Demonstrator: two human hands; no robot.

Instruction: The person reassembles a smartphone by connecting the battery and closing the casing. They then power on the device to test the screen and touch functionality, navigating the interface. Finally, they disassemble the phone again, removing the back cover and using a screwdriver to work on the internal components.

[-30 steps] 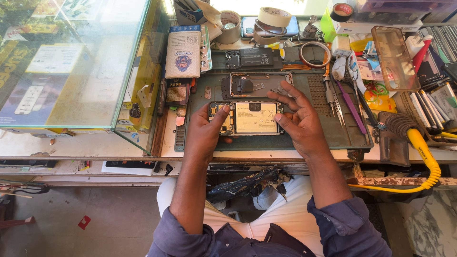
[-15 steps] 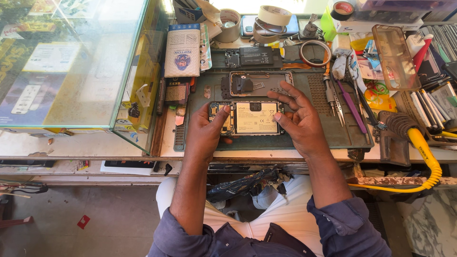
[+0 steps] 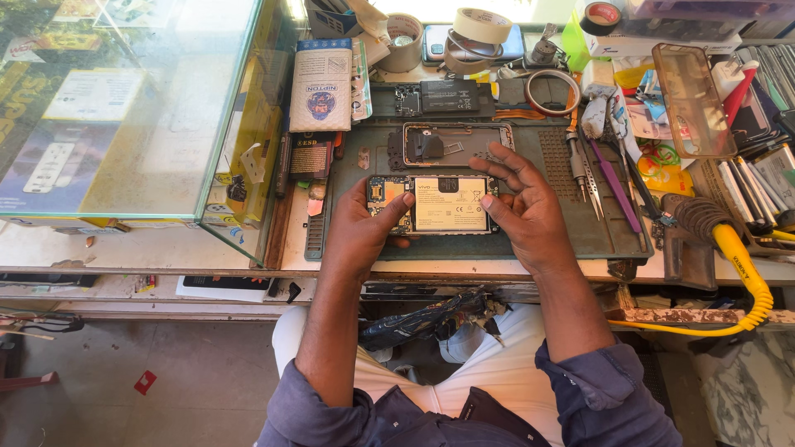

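An opened smartphone with its back cover off, showing a pale rectangular battery and a strip of circuit board (image 3: 439, 204), lies flat on a dark green rubber work mat (image 3: 546, 240) on the bench (image 3: 124, 248), between the two hands. The left hand (image 3: 364, 228) grips the phone's left end, thumb laid on top near the circuit board and fingers curled under the edge. The right hand (image 3: 526, 207) holds the right end, thumb pressed on the battery's edge, fingers spread and lifted over the top rim. Just behind the phone on the mat sits a detached grey phone frame with a copper-coloured rim (image 3: 455, 145). Steel tweezers (image 3: 580, 170) and a purple plastic pry tool (image 3: 617, 186) lie to the right of the right hand, and a yellow coiled hose (image 3: 745, 273) curves at the bench's right edge. A glass display case (image 3: 132, 108) stands to the left. Compared with half a second ago, the hands keep the same hold and the phone has not shifted.
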